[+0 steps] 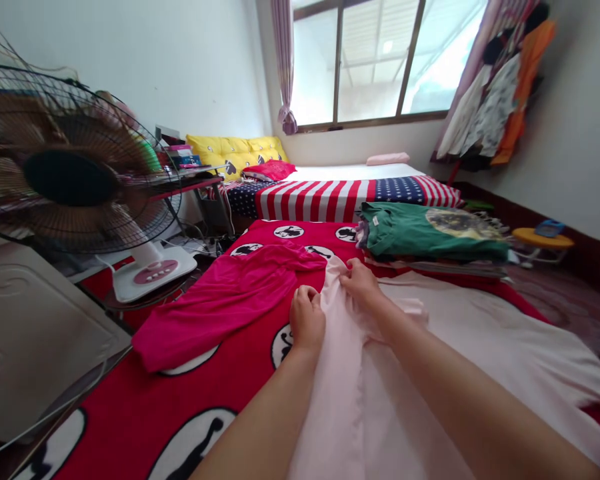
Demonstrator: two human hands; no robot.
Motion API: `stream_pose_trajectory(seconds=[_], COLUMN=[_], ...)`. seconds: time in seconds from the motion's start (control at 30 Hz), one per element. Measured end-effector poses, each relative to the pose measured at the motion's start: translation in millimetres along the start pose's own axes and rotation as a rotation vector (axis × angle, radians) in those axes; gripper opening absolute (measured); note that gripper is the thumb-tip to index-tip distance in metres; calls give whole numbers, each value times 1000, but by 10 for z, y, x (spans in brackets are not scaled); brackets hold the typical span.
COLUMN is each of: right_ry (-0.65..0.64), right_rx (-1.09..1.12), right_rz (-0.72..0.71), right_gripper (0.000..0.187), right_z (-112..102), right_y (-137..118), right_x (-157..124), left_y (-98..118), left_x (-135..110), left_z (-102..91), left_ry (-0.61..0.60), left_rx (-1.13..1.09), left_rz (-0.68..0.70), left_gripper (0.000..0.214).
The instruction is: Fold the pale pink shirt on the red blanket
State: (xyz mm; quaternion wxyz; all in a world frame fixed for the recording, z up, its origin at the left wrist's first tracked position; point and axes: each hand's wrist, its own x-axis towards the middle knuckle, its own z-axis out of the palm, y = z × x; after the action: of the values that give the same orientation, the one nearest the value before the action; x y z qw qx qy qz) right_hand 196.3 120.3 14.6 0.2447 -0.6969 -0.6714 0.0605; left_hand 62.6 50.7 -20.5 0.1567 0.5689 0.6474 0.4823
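A pale pink garment (380, 393) lies spread over the red bedding, with a long, narrow part running up between my forearms. My left hand (307, 319) is closed on the left edge of this part, its fingers curled. Across from it, my right hand (361, 285) pinches the cloth near the narrow part's far end. To the left of my hands a bright pink garment (225, 287) lies loosely folded, its far end touching the pale cloth. A stack of folded clothes with a green shirt (405, 230) on top sits beyond my right hand.
Red bedding (145, 393) with white oval prints lies beneath the clothes. An electric fan (145, 267) stands at the left, beside a cluttered desk (200, 183). Behind is a bed with a flag-patterned cover (310, 200). A yellow stool (545, 238) stands at right, below hanging clothes (495, 107).
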Motion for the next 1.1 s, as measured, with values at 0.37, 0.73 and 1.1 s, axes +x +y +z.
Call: stream_pose_trajectory(seconds=[0.37,0.73,1.1], right_ry=[-121,-175,101], right_rx=[-131,107,-302], right_rz=[-494,-409,382], right_gripper=[56,39,26], right_z=[-162,-758,-1864], right_y=[515,932,2534], right_x=[-1020,-1527,-1607], left_y=[162,111,103], left_x=[-143,-170,-167], left_z=[-47,25,39], left_ry=[-265,-598,-581], left_rx=[-40,352,321], left_rz=[611,716,698], left_gripper=[34,45,42])
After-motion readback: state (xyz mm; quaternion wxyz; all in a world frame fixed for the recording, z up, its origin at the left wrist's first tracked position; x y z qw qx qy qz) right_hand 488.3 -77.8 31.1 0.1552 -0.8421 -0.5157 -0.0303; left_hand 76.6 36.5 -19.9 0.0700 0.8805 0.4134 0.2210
